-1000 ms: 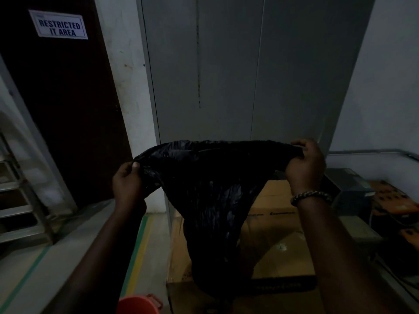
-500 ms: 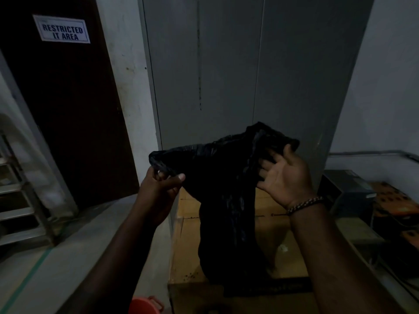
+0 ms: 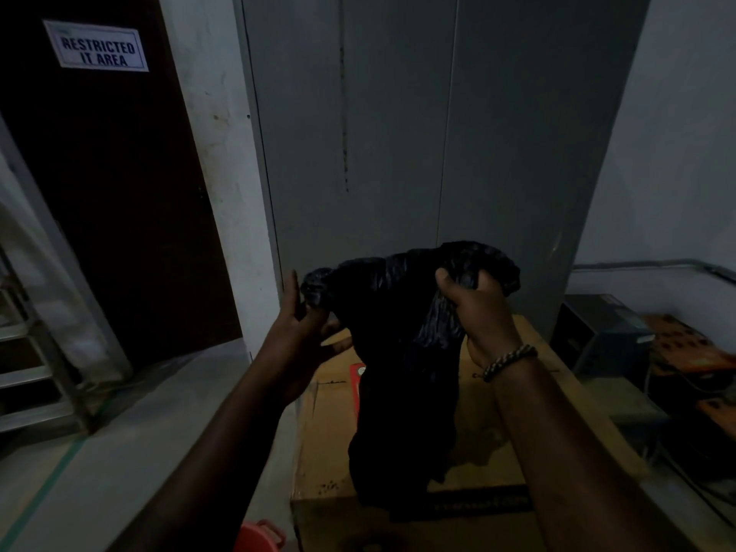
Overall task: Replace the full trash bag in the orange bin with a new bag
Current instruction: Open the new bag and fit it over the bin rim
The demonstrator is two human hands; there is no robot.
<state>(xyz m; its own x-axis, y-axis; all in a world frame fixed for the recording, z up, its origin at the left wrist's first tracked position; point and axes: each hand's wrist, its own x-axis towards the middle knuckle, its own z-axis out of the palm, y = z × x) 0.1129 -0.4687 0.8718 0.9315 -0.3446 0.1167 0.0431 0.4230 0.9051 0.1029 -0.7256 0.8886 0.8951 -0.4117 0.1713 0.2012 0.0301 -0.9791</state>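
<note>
New black bag (image 3: 398, 352) is held up between the hands, above the cardboard box (image 3: 326, 432) that sits below and just beyond them. The bag's body hangs slack under the right hand, and its lower end is draped toward the box's near edge. Right hand (image 3: 478, 312) is clenched round a bunched fold of the bag's top edge, palm toward the camera. A beaded bracelet (image 3: 509, 360) is worn on that wrist. Left hand (image 3: 302, 336) is laid against the other gathered corner of the top edge, thumb up, fingers mostly splayed. Whether that corner is actually pinched cannot be told in this light. The top edge is held high, likely so the film hangs free under its own weight and the mouth can be found and parted. The two separate contact points are judged to serve that. Mouth not yet opened: the film is seen crumpled and closed. Of the orange bin (image 3: 259, 537) only a sliver of rim is seen, well below the left forearm at the frame's bottom edge, so the bag is not over it yet. Whether a full bag sits in it cannot be seen. Step judged: liner being opened out before it is lowered in. Grey cabinet doors (image 3: 398, 133) stand behind the hands. A dark door with a sign (image 3: 95, 47) is up and left of the left hand.
</note>
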